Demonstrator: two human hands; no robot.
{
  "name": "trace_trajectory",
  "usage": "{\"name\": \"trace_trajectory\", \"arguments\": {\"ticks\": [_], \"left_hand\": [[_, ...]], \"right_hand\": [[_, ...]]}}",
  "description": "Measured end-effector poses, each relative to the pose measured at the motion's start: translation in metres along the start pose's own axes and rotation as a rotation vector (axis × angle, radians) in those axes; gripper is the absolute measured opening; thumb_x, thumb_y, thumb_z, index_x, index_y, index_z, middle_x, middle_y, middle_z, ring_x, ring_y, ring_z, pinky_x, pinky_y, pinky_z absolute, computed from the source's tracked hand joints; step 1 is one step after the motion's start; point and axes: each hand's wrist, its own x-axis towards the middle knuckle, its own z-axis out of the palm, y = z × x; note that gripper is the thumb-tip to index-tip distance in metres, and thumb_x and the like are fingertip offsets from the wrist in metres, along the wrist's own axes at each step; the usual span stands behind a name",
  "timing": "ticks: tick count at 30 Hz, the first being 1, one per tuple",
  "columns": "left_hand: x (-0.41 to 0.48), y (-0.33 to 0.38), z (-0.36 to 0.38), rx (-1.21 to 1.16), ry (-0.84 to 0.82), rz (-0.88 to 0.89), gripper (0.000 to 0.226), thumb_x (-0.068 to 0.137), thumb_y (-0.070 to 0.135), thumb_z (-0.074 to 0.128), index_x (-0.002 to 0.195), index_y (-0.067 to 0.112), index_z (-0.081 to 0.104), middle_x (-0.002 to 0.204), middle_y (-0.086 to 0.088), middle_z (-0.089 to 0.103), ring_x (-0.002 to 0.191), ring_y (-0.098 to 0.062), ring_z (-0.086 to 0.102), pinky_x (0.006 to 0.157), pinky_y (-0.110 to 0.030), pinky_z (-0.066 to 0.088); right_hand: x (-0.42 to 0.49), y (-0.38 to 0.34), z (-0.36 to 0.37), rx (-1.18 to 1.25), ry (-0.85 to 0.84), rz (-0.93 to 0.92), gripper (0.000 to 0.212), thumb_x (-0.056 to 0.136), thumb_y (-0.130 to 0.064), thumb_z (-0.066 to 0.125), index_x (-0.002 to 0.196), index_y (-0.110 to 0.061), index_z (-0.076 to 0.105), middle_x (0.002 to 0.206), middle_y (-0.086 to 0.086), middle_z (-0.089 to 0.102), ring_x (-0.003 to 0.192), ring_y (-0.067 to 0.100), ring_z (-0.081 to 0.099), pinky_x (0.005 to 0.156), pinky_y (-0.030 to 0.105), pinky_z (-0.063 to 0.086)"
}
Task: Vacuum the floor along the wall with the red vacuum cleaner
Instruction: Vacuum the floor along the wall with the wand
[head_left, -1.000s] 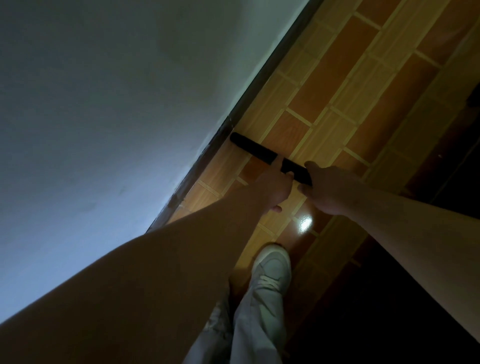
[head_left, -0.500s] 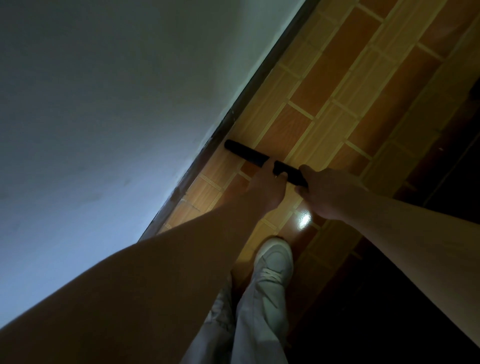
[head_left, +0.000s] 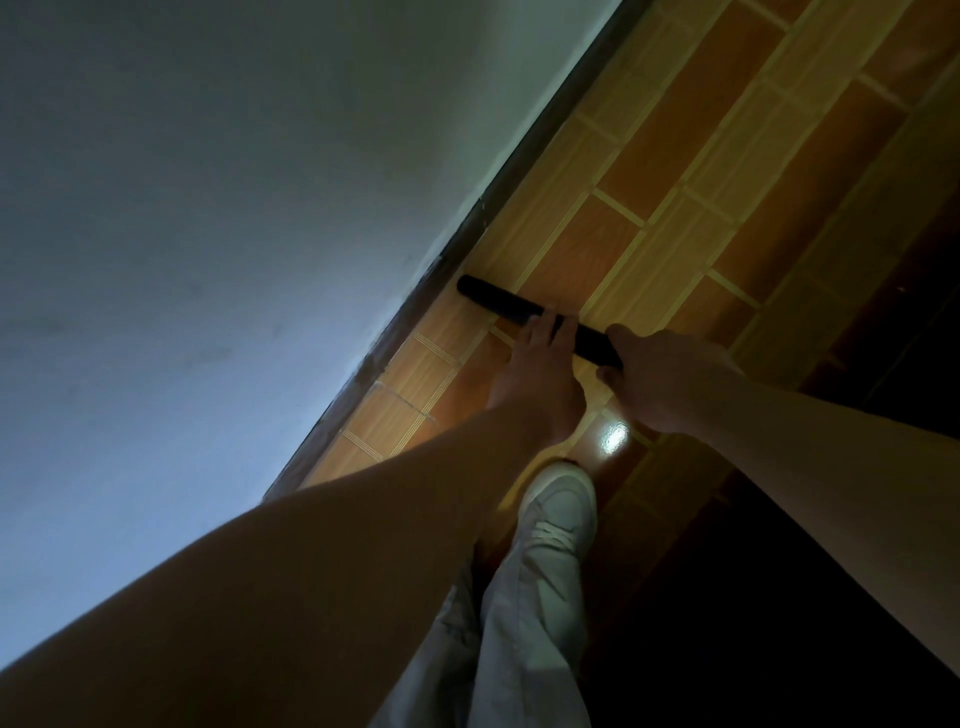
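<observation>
A black vacuum wand (head_left: 501, 304) slants down to the tiled floor (head_left: 675, 171), its tip right at the dark skirting board (head_left: 519, 171) under the pale wall (head_left: 234, 208). My left hand (head_left: 540, 374) grips the wand halfway along, fingers curled over it. Just behind it, my right hand (head_left: 662, 379) grips the wand's near end. The red body of the vacuum cleaner is out of view.
My white shoe (head_left: 558, 509) and grey trouser leg (head_left: 519, 634) stand on the orange-brown tiles just below my hands. A bright light spot (head_left: 613, 436) reflects off the floor. The right side is in deep shadow.
The wand tip has slid a little nearer along the skirting board, toward my foot. Both hands keep their grip.
</observation>
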Motion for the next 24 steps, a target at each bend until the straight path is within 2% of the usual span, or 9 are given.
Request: {"name": "trace_trajectory", "arguments": {"ticks": [5, 9, 13, 15, 18, 21, 24], "left_hand": [[-0.008, 0.001, 0.007, -0.026, -0.034, -0.007, 0.085, 0.096, 0.011, 0.057, 0.163, 0.022, 0.005, 0.171, -0.004, -0.002, 0.157, -0.024, -0.004, 0.124, -0.044, 0.013], [-0.015, 0.002, 0.003, -0.058, -0.053, 0.020, 0.086, 0.096, 0.010, 0.056, 0.163, 0.023, 0.003, 0.171, -0.003, -0.005, 0.157, -0.024, -0.002, 0.124, -0.044, 0.016], [-0.024, -0.003, 0.000, -0.011, -0.001, -0.019, 0.078, 0.097, 0.019, 0.058, 0.162, 0.022, 0.016, 0.170, -0.006, 0.010, 0.156, -0.027, 0.010, 0.122, -0.042, 0.022], [-0.027, -0.014, 0.002, -0.043, 0.044, -0.051, 0.074, 0.095, 0.018, 0.060, 0.160, 0.022, 0.025, 0.168, -0.005, 0.019, 0.154, -0.028, 0.016, 0.121, -0.044, 0.024], [-0.033, -0.028, 0.007, -0.088, 0.078, -0.068, 0.071, 0.095, 0.013, 0.058, 0.159, 0.023, 0.028, 0.168, -0.003, 0.021, 0.155, -0.027, 0.015, 0.123, -0.046, 0.022], [-0.043, -0.034, 0.011, -0.254, 0.129, -0.142, 0.069, 0.096, 0.011, 0.055, 0.159, 0.024, 0.029, 0.168, -0.001, 0.021, 0.154, -0.026, 0.019, 0.122, -0.043, 0.024], [-0.050, -0.033, 0.011, -0.654, 0.171, -0.395, 0.051, 0.101, 0.016, 0.051, 0.151, 0.023, 0.043, 0.154, -0.005, 0.044, 0.139, -0.025, 0.045, 0.111, -0.038, 0.043]], "right_hand": [[-0.006, -0.003, 0.004, -0.038, -0.003, 0.004, 0.037, 0.107, -0.045, 0.038, 0.135, -0.021, 0.040, 0.090, 0.003, 0.050, 0.081, 0.024, 0.056, 0.071, 0.037, 0.046], [-0.011, -0.003, -0.001, -0.034, -0.006, 0.032, 0.039, 0.107, -0.046, 0.038, 0.136, -0.021, 0.041, 0.090, 0.003, 0.049, 0.083, 0.024, 0.055, 0.072, 0.037, 0.048], [-0.020, -0.017, 0.003, -0.037, -0.043, 0.008, 0.040, 0.107, -0.046, 0.038, 0.139, -0.021, 0.040, 0.093, 0.003, 0.049, 0.083, 0.023, 0.053, 0.073, 0.037, 0.047], [-0.022, -0.026, 0.006, -0.042, -0.060, -0.010, 0.041, 0.107, -0.046, 0.038, 0.139, -0.020, 0.041, 0.096, 0.004, 0.052, 0.082, 0.022, 0.053, 0.073, 0.037, 0.047], [-0.026, -0.036, 0.010, -0.068, -0.052, -0.038, 0.041, 0.108, -0.046, 0.038, 0.139, -0.019, 0.041, 0.099, 0.006, 0.057, 0.082, 0.021, 0.053, 0.071, 0.036, 0.045], [-0.030, -0.042, 0.013, -0.087, -0.020, -0.042, 0.040, 0.108, -0.046, 0.037, 0.136, -0.018, 0.043, 0.090, 0.002, 0.047, 0.080, 0.022, 0.051, 0.070, 0.036, 0.043], [-0.033, -0.047, 0.014, -0.084, -0.012, -0.050, 0.039, 0.108, -0.045, 0.038, 0.134, -0.017, 0.044, 0.086, 0.001, 0.047, 0.080, 0.022, 0.050, 0.070, 0.035, 0.040]]}}
